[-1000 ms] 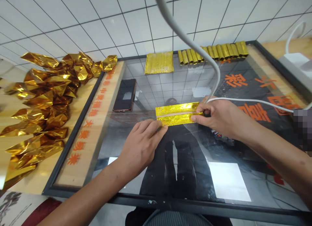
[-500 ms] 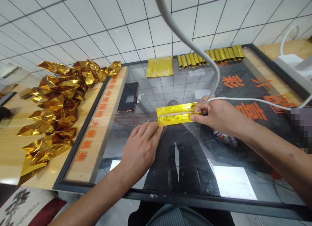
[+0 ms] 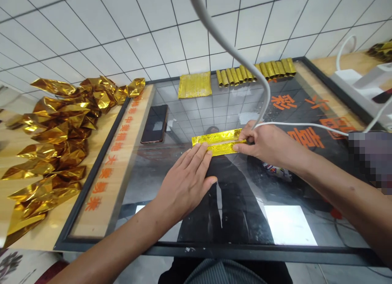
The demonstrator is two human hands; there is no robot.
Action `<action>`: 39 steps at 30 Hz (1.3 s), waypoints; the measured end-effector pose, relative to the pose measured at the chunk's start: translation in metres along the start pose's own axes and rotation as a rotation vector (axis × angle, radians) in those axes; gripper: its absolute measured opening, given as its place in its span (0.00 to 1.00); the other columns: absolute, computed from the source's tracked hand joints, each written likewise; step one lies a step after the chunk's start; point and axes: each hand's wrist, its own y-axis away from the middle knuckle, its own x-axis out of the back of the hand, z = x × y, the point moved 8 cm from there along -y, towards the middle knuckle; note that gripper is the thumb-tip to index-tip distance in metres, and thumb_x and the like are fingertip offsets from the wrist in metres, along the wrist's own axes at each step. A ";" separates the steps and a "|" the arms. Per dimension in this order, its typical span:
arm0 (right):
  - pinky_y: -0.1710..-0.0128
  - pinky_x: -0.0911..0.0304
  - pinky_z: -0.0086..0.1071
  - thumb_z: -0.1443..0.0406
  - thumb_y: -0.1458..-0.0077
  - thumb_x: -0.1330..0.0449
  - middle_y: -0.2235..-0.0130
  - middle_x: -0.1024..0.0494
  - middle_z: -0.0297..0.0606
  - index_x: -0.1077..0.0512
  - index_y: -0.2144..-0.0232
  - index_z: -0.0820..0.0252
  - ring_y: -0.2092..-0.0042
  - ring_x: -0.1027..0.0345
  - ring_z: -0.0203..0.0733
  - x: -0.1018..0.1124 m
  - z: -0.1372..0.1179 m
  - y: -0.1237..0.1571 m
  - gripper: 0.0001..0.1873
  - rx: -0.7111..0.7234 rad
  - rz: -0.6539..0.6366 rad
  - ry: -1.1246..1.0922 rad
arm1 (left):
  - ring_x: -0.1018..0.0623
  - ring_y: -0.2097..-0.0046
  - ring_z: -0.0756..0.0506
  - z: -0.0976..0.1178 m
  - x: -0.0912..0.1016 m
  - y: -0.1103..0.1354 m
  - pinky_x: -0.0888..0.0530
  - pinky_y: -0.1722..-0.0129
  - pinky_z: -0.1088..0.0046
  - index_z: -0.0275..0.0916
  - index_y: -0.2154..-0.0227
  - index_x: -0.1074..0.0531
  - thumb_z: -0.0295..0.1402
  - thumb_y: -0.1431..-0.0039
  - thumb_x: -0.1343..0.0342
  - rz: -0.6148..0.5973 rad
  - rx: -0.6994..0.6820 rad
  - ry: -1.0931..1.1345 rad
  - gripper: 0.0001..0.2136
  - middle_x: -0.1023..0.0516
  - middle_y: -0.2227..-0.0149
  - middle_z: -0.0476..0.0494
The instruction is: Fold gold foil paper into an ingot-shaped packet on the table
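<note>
A folded gold foil strip [image 3: 218, 141] lies flat on the glass tabletop [image 3: 245, 186] in the middle of the head view. My left hand [image 3: 186, 180] rests flat on the glass with its fingers stretched out, the fingertips pressing the strip's near left edge. My right hand [image 3: 266, 143] sits at the strip's right end, thumb and fingers pinched on the foil. A white cable [image 3: 241, 57] hangs down from above and runs past my right hand.
A heap of crumpled gold foil pieces [image 3: 58, 129] covers the wooden ledge at left. A dark phone [image 3: 154, 123] lies on the glass. At the far edge are a flat gold sheet [image 3: 195, 84] and a row of several rolled gold pieces [image 3: 254, 71]. A white box [image 3: 361, 82] stands at right.
My left hand has slid forward and flattened, its fingers now spread over the strip's near left edge. My right hand stays pinched on the right end. The camera shifted slightly.
</note>
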 end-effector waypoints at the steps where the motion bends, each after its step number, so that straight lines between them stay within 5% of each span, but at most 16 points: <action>1: 0.61 0.38 0.41 0.54 0.40 0.35 0.60 0.20 0.36 0.23 0.71 0.52 0.65 0.28 0.43 0.000 0.000 0.000 0.12 -0.007 -0.001 0.002 | 0.31 0.27 0.30 0.000 -0.002 0.001 0.28 0.30 0.50 0.24 0.33 0.33 0.44 0.21 0.52 -0.007 -0.002 0.004 0.27 0.34 0.27 0.22; 17: 0.64 0.37 0.39 0.57 0.39 0.36 0.63 0.22 0.34 0.27 0.70 0.53 0.69 0.31 0.39 0.004 -0.005 0.004 0.10 -0.027 0.001 0.035 | 0.32 0.26 0.28 0.001 -0.006 0.002 0.27 0.31 0.47 0.29 0.33 0.29 0.46 0.23 0.48 -0.010 0.010 0.049 0.27 0.34 0.27 0.23; 21: 0.59 0.33 0.39 0.61 0.35 0.40 0.58 0.20 0.40 0.23 0.59 0.54 0.64 0.26 0.44 0.012 -0.015 0.012 0.07 0.016 0.050 0.160 | 0.33 0.26 0.29 0.000 -0.008 0.000 0.28 0.30 0.47 0.29 0.32 0.29 0.45 0.22 0.49 -0.026 0.024 0.057 0.27 0.35 0.26 0.23; 27: 0.52 0.32 0.50 0.73 0.31 0.52 0.48 0.20 0.55 0.32 0.31 0.59 0.51 0.26 0.60 0.012 -0.065 0.054 0.29 0.118 0.178 0.615 | 0.33 0.26 0.28 0.001 -0.009 -0.001 0.31 0.29 0.47 0.27 0.31 0.30 0.45 0.21 0.52 -0.048 0.036 0.069 0.28 0.35 0.26 0.21; 31: 0.46 0.34 0.48 0.72 0.29 0.48 0.40 0.23 0.54 0.31 0.30 0.57 0.43 0.31 0.57 -0.014 -0.107 0.078 0.28 0.320 0.196 0.749 | 0.34 0.25 0.29 0.001 -0.008 -0.002 0.32 0.28 0.49 0.28 0.30 0.31 0.46 0.21 0.53 -0.072 0.057 0.065 0.29 0.36 0.26 0.21; 39: 0.48 0.35 0.45 0.70 0.30 0.43 0.48 0.21 0.49 0.31 0.30 0.57 0.50 0.31 0.53 -0.030 -0.105 0.075 0.28 0.261 0.110 0.776 | 0.34 0.25 0.30 0.001 -0.010 -0.003 0.33 0.28 0.50 0.30 0.30 0.31 0.47 0.21 0.54 -0.081 0.064 0.045 0.29 0.35 0.26 0.24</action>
